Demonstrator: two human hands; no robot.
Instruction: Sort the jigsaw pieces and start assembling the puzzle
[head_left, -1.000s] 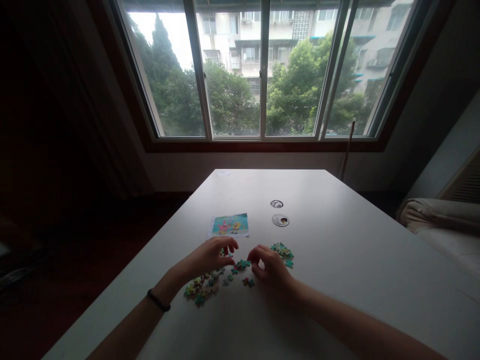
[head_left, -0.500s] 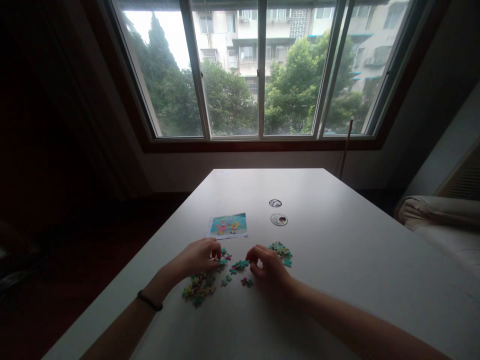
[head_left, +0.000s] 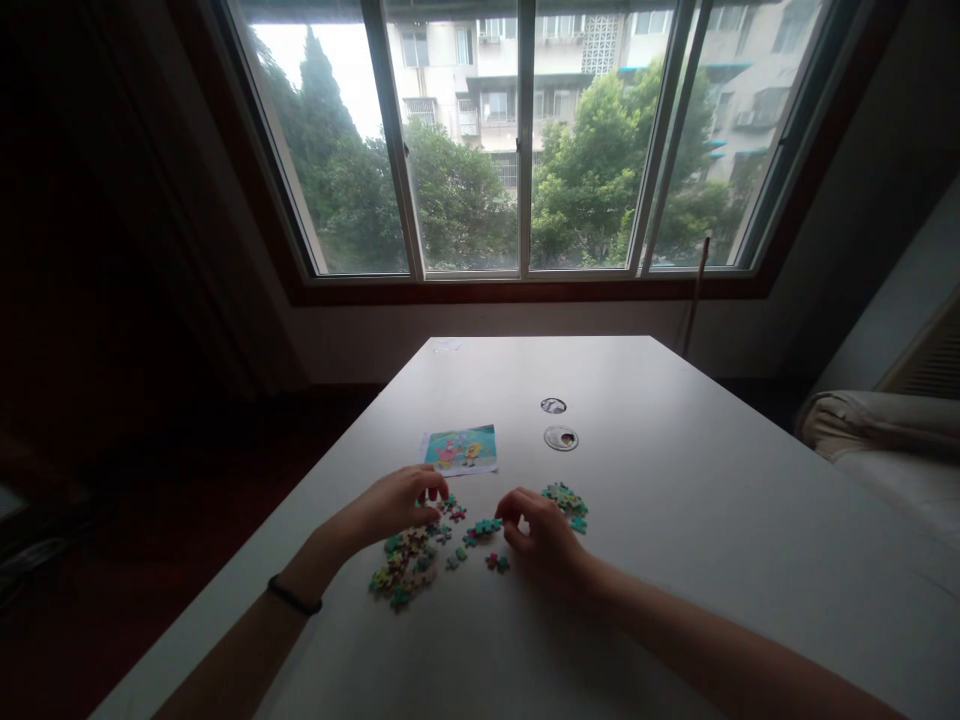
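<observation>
My left hand [head_left: 409,497] hovers over the edge of a loose heap of jigsaw pieces [head_left: 401,575], its thumb and curled fingers apart, with nothing visible between them. A few more pieces [head_left: 456,511] lie just past its fingertips. To the right, my right hand [head_left: 541,525] has its fingers bent in a pinch at the end of a small cluster of teal jigsaw pieces [head_left: 484,530]; the exact contact is partly hidden. Nearer to me lie a pink and green piece pair [head_left: 497,563] and a pale green piece pair [head_left: 456,558].
A cartoon picture sheet [head_left: 463,449] lies beyond the left hand. Another pile of pieces [head_left: 566,503] sits behind the right hand. Two round discs [head_left: 561,438] [head_left: 553,406] are farther back on the white table [head_left: 712,520]. A window [head_left: 517,150] faces me.
The fingers of my left hand have lifted and spread from the pieces beneath, uncovering more of them. My right hand stays by the teal cluster. The view has shifted slightly.
</observation>
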